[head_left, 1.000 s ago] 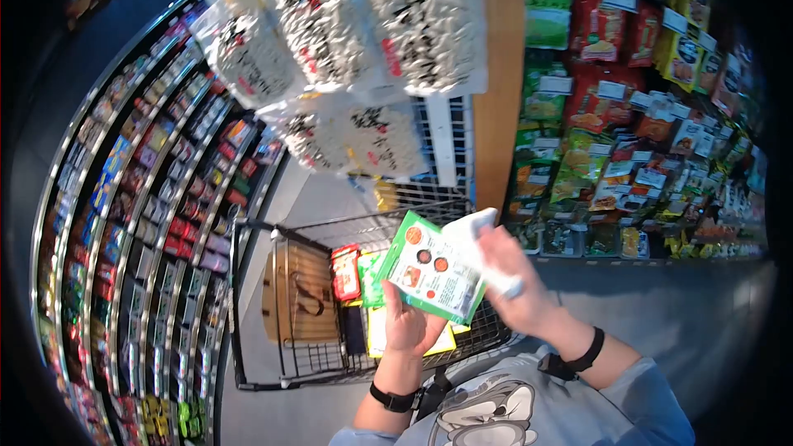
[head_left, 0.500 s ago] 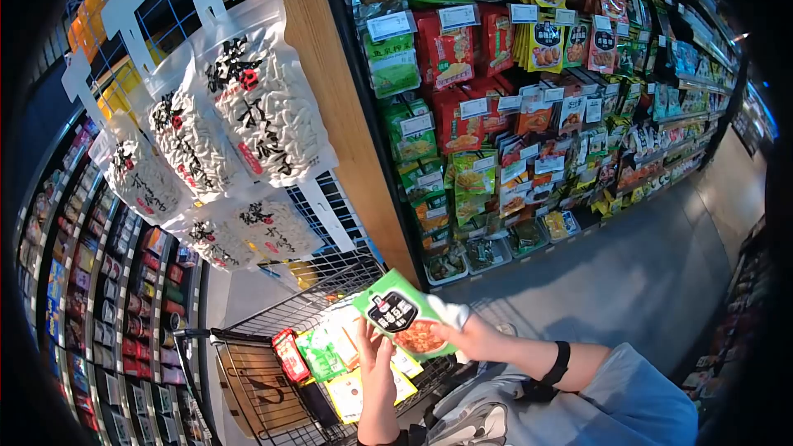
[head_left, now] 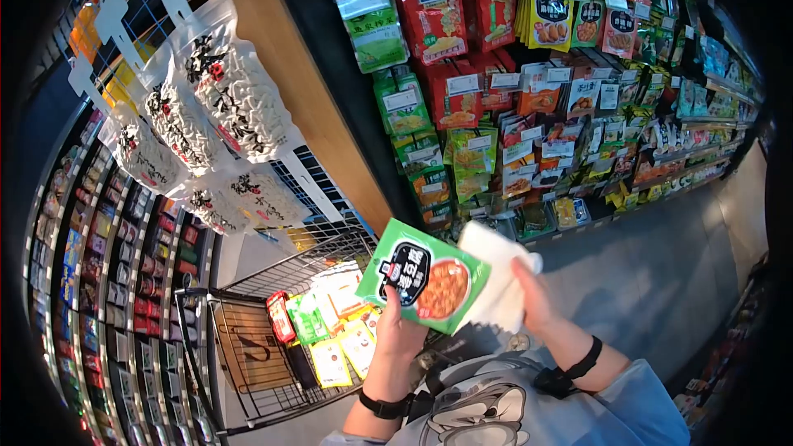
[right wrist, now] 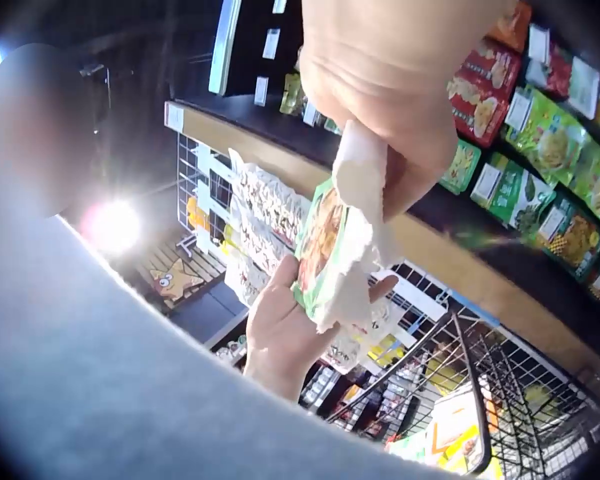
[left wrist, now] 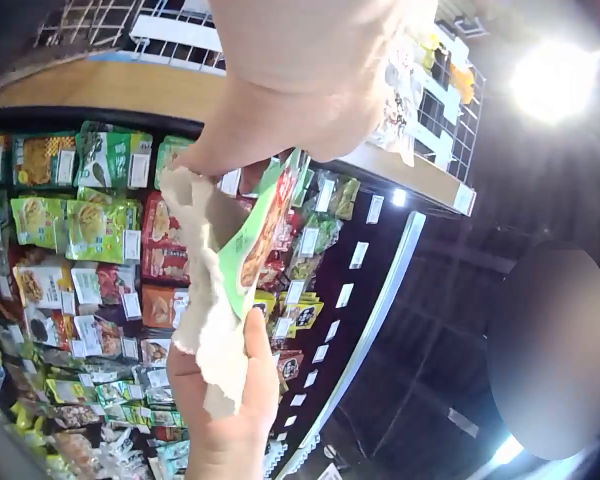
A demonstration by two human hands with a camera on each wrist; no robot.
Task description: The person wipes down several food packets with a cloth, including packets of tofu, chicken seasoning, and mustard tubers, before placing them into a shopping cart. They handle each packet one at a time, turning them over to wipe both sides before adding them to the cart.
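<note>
A green packet (head_left: 425, 277) with a food picture faces up in the head view, tilted. My left hand (head_left: 401, 326) grips its lower left part, thumb on the front. A white cloth-like sheet (head_left: 494, 268) lies against the packet's right side, and my right hand (head_left: 535, 301) holds it with the thumb on top. In the left wrist view the white sheet (left wrist: 208, 290) hangs beside the packet (left wrist: 258, 235), with the right hand (left wrist: 225, 385) around its lower end. The right wrist view shows the left hand (right wrist: 283, 325) under the packet (right wrist: 322, 240).
A wire shopping cart (head_left: 285, 396) with several packets (head_left: 310, 318) and a brown board-like panel (head_left: 254, 351) stands below left. Bags of white pieces (head_left: 239, 91) hang from a rack at upper left. Shelves of hanging packets (head_left: 479, 157) fill the right, beside a wooden post (head_left: 318, 74).
The packet has turned from its printed back to its picture front. The white sheet, partly hidden half a second ago, is spread at its right. The view has swung toward the right-hand shelves.
</note>
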